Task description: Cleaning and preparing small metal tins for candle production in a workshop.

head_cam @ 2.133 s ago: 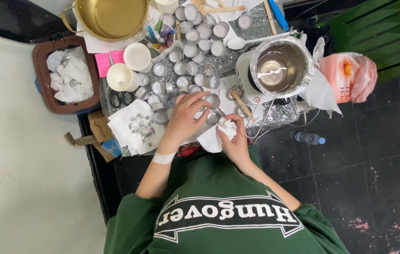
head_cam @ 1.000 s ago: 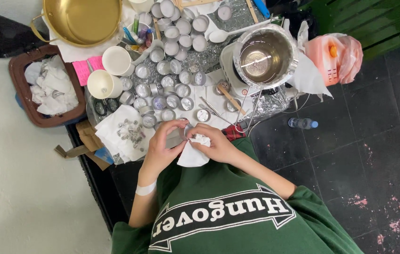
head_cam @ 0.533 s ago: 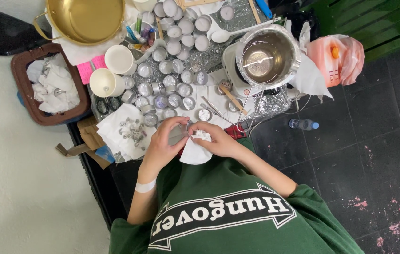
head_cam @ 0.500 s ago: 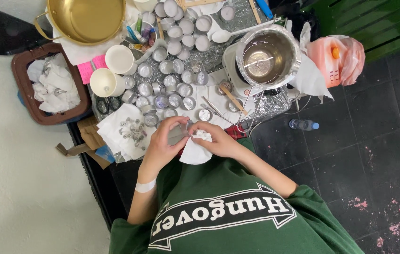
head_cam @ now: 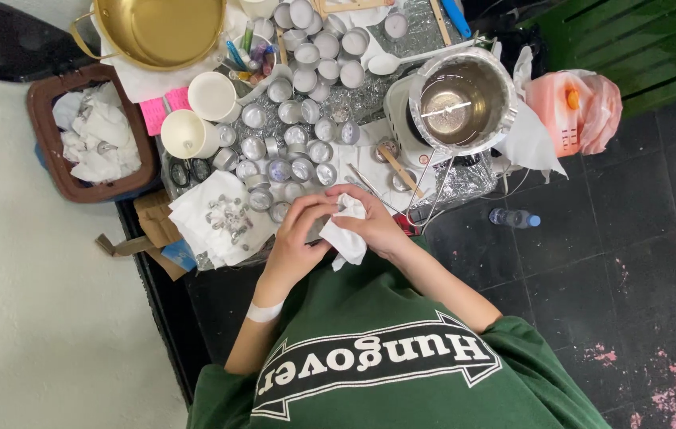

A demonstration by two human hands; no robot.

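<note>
One brass pot, one steel pot, two white cups, one water bottle

Left hand and right hand together, fingers curled.

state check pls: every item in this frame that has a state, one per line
left hand: closed on something small, contents hidden
right hand: gripping white tissue, crumpled
steel pot: upright, open, stick across its rim
brass pan: upright, looks empty
small metal cups: upright, clustered; fill unclear
two white cups: upright, open
brown bin: holds crumpled tissues
plastic bottle: lying on floor, capped
</note>
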